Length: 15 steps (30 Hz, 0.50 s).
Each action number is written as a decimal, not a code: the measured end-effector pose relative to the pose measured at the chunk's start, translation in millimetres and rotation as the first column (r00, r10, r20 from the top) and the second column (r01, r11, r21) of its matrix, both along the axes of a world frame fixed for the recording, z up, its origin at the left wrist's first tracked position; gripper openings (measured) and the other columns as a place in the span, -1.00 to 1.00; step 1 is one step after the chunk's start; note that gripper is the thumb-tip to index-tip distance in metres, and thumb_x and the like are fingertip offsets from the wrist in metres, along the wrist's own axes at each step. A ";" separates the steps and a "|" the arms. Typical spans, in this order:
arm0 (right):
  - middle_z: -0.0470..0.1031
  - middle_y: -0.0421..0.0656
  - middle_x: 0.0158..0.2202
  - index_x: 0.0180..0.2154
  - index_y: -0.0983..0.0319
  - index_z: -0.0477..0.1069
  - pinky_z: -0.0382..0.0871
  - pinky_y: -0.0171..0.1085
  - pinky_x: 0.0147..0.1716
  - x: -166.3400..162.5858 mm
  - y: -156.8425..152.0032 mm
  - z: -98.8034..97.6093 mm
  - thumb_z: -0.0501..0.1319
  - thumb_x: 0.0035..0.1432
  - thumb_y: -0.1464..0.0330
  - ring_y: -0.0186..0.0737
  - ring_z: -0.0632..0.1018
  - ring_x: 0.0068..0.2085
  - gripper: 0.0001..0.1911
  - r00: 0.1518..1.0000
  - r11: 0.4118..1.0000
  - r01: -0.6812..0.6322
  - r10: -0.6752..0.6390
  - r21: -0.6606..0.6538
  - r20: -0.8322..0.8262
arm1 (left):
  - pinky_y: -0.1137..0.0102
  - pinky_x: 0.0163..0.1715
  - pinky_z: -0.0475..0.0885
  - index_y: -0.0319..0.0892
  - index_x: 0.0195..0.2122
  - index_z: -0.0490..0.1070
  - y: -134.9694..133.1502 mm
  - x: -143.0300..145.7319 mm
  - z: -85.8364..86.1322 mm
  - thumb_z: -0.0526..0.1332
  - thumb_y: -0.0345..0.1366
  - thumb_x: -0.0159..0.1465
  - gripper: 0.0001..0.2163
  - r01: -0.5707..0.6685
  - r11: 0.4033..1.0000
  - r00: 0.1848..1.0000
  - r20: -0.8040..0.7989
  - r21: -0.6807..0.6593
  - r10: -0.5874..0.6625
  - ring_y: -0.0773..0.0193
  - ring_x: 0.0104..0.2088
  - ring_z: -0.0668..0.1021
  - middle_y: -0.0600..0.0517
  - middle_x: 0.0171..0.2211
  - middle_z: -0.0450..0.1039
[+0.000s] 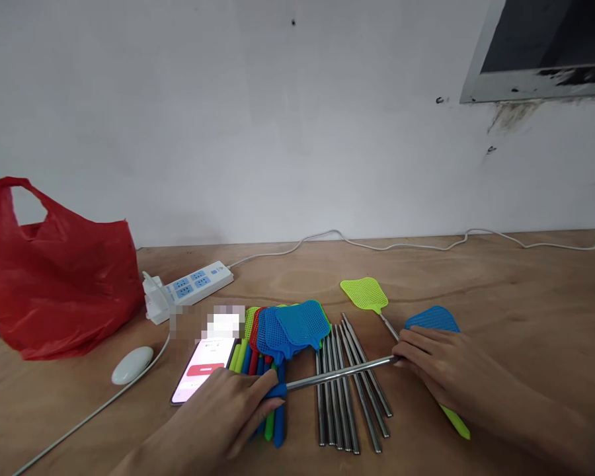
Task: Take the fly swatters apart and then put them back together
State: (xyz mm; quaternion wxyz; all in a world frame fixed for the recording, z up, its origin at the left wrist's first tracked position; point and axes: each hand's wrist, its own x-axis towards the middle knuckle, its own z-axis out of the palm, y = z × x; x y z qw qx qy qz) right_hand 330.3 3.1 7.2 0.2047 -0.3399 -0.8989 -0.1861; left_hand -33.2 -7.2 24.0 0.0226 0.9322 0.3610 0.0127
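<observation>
A blue fly swatter [342, 373] with a metal rod lies crosswise between my hands. My left hand [233, 403] is closed round its blue handle. At the far end, my right hand [439, 363] grips where the rod meets the blue mesh head [434, 318], covering that joint. Partly under my right hand lies a finished-looking green fly swatter [364, 294], its green handle [455, 422] showing below. Several loose metal rods [334, 396] lie side by side under the held rod. Beyond my left hand are stacked mesh swatter heads [297, 327] and several coloured handles [278, 423], partly hidden by it.
A lit phone [205, 363] lies beside my left hand. Further left are a white oval case [132, 365], a red plastic bag [64, 277] and a white power strip [193, 285]. Its cable [406, 248] runs along the wall [297, 132]; everything rests on a wooden table [535, 317].
</observation>
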 end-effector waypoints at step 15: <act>0.59 -0.12 -0.30 -0.17 0.22 0.47 0.44 -0.13 -0.24 -53.3 -16.3 3.7 0.06 0.35 0.45 -0.10 0.56 -0.26 -0.79 0.983 0.994 -0.109 0.109 0.007 -0.148 | 0.35 -0.55 0.17 -0.10 -0.21 0.32 -7.7 32.0 0.2 -0.15 -0.20 0.53 -0.69 -0.047 0.993 0.999 -0.032 -0.113 0.044 0.10 -0.51 0.53 0.03 -0.44 0.52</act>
